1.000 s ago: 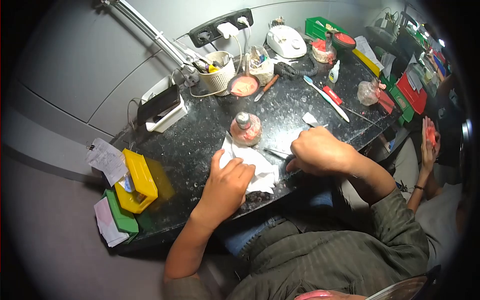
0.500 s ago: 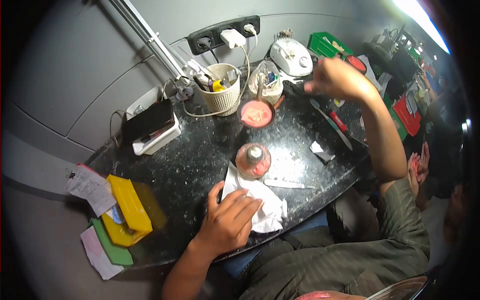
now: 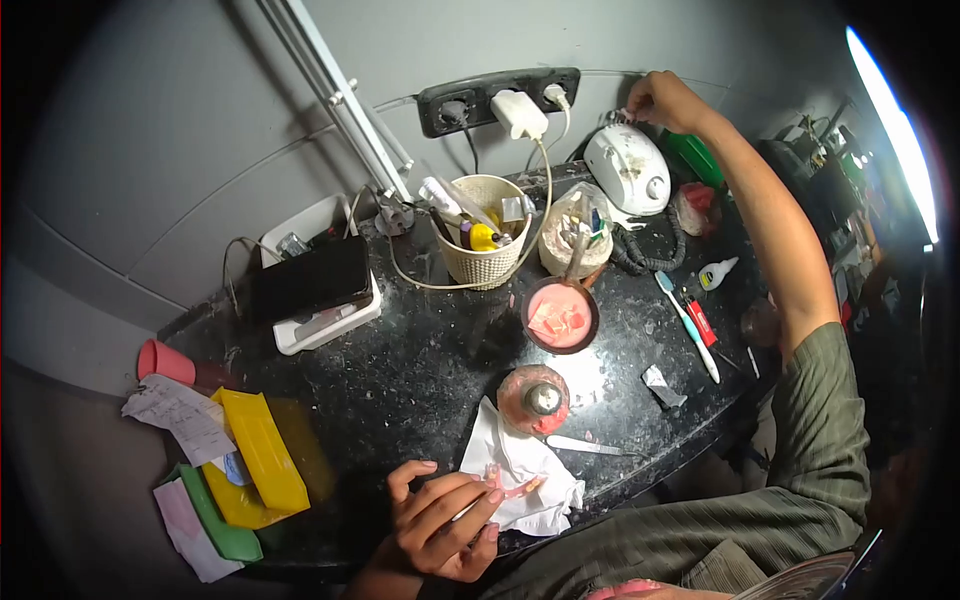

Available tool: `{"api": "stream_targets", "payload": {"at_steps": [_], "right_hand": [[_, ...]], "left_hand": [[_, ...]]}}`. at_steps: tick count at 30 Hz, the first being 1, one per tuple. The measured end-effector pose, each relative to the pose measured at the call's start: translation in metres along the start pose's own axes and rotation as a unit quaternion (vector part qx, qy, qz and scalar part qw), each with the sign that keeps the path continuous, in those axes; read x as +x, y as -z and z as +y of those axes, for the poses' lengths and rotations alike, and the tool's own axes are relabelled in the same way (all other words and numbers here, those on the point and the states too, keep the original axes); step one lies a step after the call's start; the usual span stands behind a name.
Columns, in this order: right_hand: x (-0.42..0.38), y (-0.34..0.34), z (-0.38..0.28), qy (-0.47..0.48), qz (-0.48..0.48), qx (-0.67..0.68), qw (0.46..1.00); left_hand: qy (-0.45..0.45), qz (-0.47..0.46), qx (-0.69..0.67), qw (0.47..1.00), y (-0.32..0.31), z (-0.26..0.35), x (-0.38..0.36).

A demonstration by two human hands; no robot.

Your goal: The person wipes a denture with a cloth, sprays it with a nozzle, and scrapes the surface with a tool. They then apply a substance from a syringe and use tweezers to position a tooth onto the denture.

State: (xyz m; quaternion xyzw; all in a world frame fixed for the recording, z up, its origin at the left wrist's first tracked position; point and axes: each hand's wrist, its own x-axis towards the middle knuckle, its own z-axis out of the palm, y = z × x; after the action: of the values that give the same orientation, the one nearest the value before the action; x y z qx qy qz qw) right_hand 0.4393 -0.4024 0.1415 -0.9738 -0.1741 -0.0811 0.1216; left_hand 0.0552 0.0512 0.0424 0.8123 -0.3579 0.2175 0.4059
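My left hand (image 3: 445, 515) is at the front edge of the table, its fingers bent round one end of a small pink piece with pale, tooth-like bits (image 3: 515, 488). Beneath the piece lies a crumpled white tissue (image 3: 535, 500). My right hand (image 3: 662, 102) reaches to the back, fingers pinched at the top of a white rounded device (image 3: 627, 172); what they hold is too small to name. A lidded glass jar with pink contents (image 3: 533, 400) stands behind the tissue, beside a thin metal tool (image 3: 585, 446). Further back is a pan of pink material (image 3: 560, 315).
A woven cup of tools (image 3: 480, 262), a plastic-lined tub (image 3: 575, 248) and a white tray with a black phone (image 3: 330, 330) stand at the back. Yellow (image 3: 265, 450) and green bins (image 3: 225, 530) are at left. A toothbrush (image 3: 690, 325) lies at right.
The view has shifted. My right hand has moved back to the top of the white device. My left hand has turned and curled, and the pink piece now shows at its fingertips.
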Motion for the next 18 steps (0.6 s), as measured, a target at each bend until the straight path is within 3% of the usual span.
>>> {"api": "stream_targets", "payload": {"at_steps": [2,4,8,13,16,18], "right_hand": [[-0.011,-0.005,0.011,-0.008,0.024,0.029,0.999],[-0.014,-0.013,0.014,-0.075,0.074,0.155,0.982],[-0.017,-0.020,0.009,-0.130,0.090,0.142,0.977],[-0.015,-0.025,0.007,-0.127,0.109,0.131,0.977],[-0.006,-0.030,0.006,-0.118,0.128,0.057,0.983],[-0.006,-0.030,0.005,-0.043,0.145,-0.070,0.986]], "left_hand": [[-0.020,0.000,0.019,1.000,0.000,0.003,-0.002],[-0.039,0.002,0.032,0.999,-0.001,0.004,-0.003],[-0.060,0.033,0.065,0.996,-0.002,0.000,-0.001],[-0.059,0.060,0.090,0.992,-0.003,-0.009,0.003],[-0.071,0.090,0.112,0.987,-0.004,-0.014,0.002],[-0.060,0.109,0.087,0.988,-0.006,-0.018,0.004]]}}
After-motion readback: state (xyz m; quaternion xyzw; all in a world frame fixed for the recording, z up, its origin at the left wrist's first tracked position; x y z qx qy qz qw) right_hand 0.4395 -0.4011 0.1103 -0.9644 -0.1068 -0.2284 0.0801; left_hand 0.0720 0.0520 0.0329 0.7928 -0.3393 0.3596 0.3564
